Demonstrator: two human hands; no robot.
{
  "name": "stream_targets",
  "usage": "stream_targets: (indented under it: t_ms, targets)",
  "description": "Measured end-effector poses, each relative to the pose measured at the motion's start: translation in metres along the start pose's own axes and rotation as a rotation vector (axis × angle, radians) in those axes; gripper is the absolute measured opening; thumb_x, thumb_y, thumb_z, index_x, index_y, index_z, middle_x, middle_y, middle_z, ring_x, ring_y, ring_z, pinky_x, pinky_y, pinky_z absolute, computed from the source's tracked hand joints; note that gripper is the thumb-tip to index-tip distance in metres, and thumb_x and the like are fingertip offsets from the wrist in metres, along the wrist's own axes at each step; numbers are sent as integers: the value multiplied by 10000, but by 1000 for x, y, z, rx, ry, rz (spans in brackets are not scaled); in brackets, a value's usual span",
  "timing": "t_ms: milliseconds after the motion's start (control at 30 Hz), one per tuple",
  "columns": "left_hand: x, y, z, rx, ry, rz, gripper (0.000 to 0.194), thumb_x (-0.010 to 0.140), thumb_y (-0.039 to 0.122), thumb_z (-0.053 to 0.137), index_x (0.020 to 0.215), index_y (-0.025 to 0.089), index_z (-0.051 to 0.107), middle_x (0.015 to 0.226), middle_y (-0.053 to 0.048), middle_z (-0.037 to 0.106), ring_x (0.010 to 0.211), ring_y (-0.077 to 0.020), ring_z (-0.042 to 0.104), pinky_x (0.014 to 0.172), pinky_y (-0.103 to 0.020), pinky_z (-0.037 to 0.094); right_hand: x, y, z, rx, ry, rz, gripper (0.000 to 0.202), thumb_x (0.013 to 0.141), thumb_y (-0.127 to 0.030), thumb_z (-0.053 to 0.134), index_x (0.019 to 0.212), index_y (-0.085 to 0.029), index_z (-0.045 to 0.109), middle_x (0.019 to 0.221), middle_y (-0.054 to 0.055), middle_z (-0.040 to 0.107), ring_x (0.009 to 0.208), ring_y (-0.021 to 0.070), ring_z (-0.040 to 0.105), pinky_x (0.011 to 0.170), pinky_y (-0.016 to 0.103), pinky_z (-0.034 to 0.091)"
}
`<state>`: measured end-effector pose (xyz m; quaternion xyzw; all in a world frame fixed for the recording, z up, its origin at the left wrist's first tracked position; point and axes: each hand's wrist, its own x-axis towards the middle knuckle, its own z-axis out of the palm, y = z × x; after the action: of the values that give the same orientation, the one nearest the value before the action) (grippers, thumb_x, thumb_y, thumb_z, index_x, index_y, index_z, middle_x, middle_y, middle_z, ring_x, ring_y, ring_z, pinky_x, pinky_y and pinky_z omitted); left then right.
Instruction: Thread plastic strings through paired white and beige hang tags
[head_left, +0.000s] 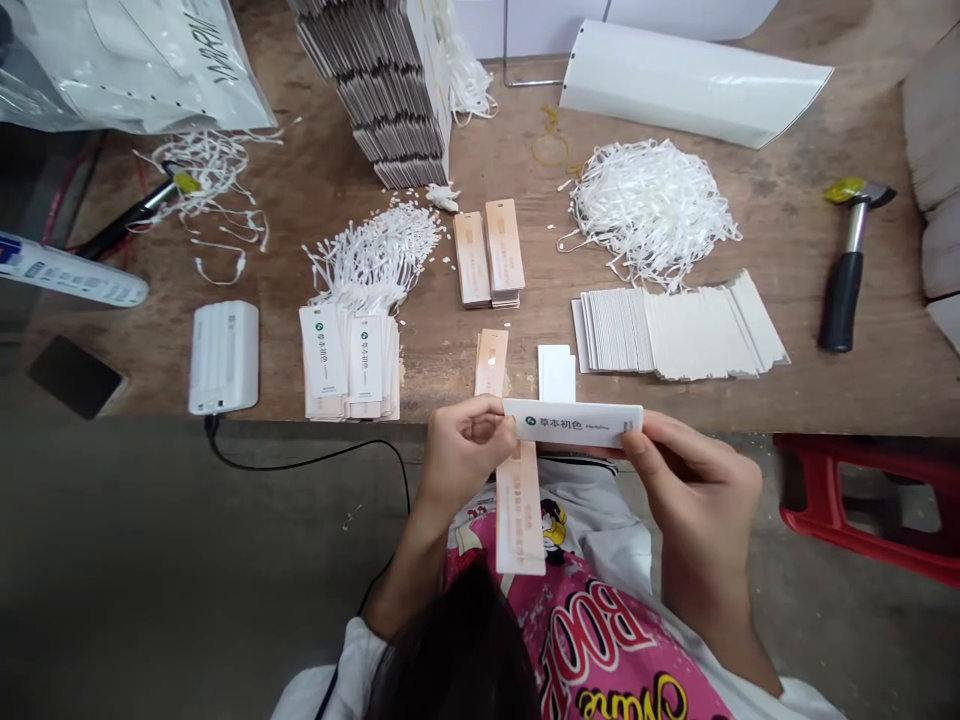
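Observation:
Held level between my two hands is a white printed hang tag (577, 424) with a green logo. My left hand (472, 445) pinches its left end; my right hand (694, 480) grips its right end between thumb and fingers. A peach hang tag (520, 515) extends downward from behind the white one, near my left fingertips; what holds its upper end is hidden. Just beyond, at the table edge, lie another peach tag (491, 362) and a small pile of white cards (556, 372).
The wooden table (420, 360) carries stacked finished tags with strings (349, 365), two peach stacks (489, 255), a heap of white strings (652, 210), a row of cards (675, 330), a white power bank (223, 357) and a hammer (844, 270). A red stool (825, 490) stands right.

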<state>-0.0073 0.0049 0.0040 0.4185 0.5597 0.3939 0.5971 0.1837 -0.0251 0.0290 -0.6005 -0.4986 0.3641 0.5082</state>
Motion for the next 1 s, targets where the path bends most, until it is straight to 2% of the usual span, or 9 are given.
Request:
stream_targets:
  t_ms: [100,233,367,533,600,700,867,1000]
  targets:
    - [4,-5,-9,-130,-126,-12,138,773,270,690,736,138,677,657,-14,682,570,-92,609,501,-152,451,7,8,0,121,-13,108,188,839,-163,696,934,-308,769,873,-50,769,657,97,731,633,139,612]
    - [7,-9,-19,-226,-213,-60,190,713,286,786,774,143,677,685,-26,705,601,-102,645,533,-153,496,11,15,0,224,-53,201,132,841,-199,703,907,-290,773,812,-46,770,653,119,739,636,140,618]
    - [9,-9,-26,-227,-304,-107,207,653,242,834,775,150,696,696,-36,723,603,-115,667,518,-156,514,11,19,-4,277,-97,250,117,837,-210,708,896,-287,772,808,-42,771,660,134,742,636,154,625]
    - [10,-5,-27,-214,-361,-152,219,638,271,837,739,144,690,669,-41,715,539,-119,648,484,-178,512,12,21,-5,257,-115,263,104,838,-215,705,900,-266,771,799,-23,771,651,146,742,629,178,631]
    - [8,-2,-23,-146,-303,-118,190,666,257,808,765,145,692,687,-39,711,563,-116,647,503,-177,511,12,18,-3,226,-64,223,112,835,-203,705,890,-275,771,792,-34,768,639,136,738,617,174,626]
    - [2,5,-14,-1,-134,-24,118,710,209,741,788,148,676,650,-9,664,551,-89,603,499,-157,469,8,9,-1,97,25,131,155,830,-160,701,875,-291,770,808,-50,764,654,116,731,612,173,614]
    - [-2,7,3,118,27,9,36,700,168,645,695,149,615,526,42,520,466,-60,472,435,-151,359,-7,-6,-5,-165,-52,-104,272,791,-70,704,910,-308,761,952,-49,754,816,131,712,700,218,594]
    - [0,4,9,125,68,-16,34,668,149,631,703,148,630,524,42,523,472,-67,479,440,-153,358,-12,-10,-8,-227,-82,-160,323,789,-45,689,955,-315,752,991,-48,747,832,136,702,744,245,582]
